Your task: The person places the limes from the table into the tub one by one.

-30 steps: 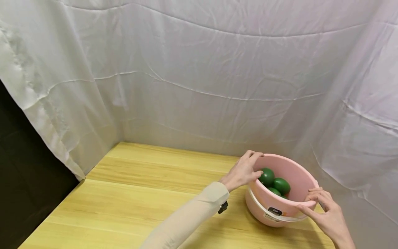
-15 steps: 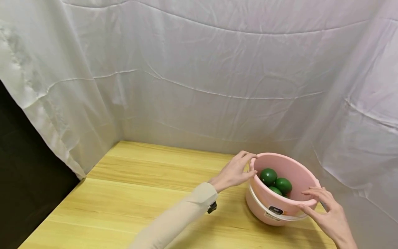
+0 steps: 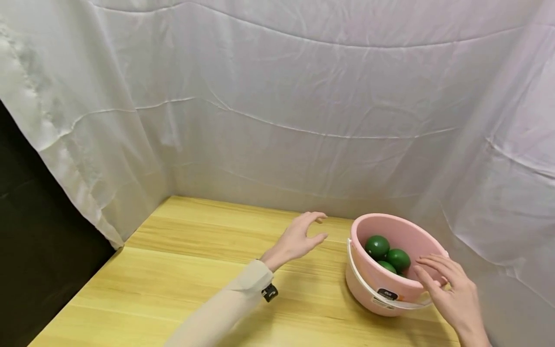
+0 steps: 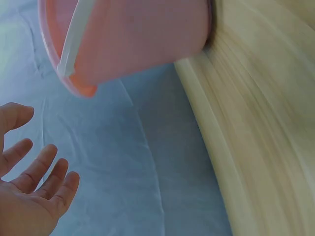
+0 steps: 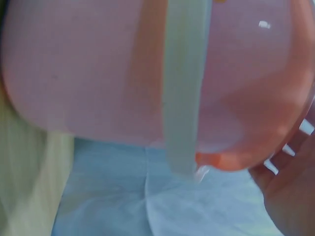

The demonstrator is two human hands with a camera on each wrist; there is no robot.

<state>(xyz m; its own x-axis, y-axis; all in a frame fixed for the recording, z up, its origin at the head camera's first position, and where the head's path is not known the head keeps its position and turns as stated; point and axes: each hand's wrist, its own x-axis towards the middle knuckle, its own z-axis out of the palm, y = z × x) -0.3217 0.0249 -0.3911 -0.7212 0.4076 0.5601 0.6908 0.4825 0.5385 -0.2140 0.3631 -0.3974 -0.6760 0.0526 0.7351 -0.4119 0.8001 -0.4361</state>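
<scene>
A pink bucket (image 3: 377, 299) stands upright at the right of the table, its white handle (image 3: 362, 284) hanging down along the front. Inside it lie several dark green, smooth, oval fruits (image 3: 377, 246), perhaps avocados. Left of the bucket and apart from it, my left hand (image 3: 292, 241) hovers with parted, relaxed fingers; the left wrist view also shows this hand (image 4: 34, 196) holding nothing. My right hand (image 3: 455, 294) is at the bucket's right rim, fingers extended over it. Whether it touches the rim I cannot tell. In the right wrist view the bucket (image 5: 88, 73) hides part of its fingers.
The light wooden table (image 3: 195, 270) extends to the left of the bucket. White cloth (image 3: 277, 96) hangs behind the table and on both sides. At the far left a dark area (image 3: 39, 241) borders the table edge.
My left hand has let go of the bucket's left rim and moved away to the left. My right hand has loosened and lifted slightly at the right rim. The bucket stays in place.
</scene>
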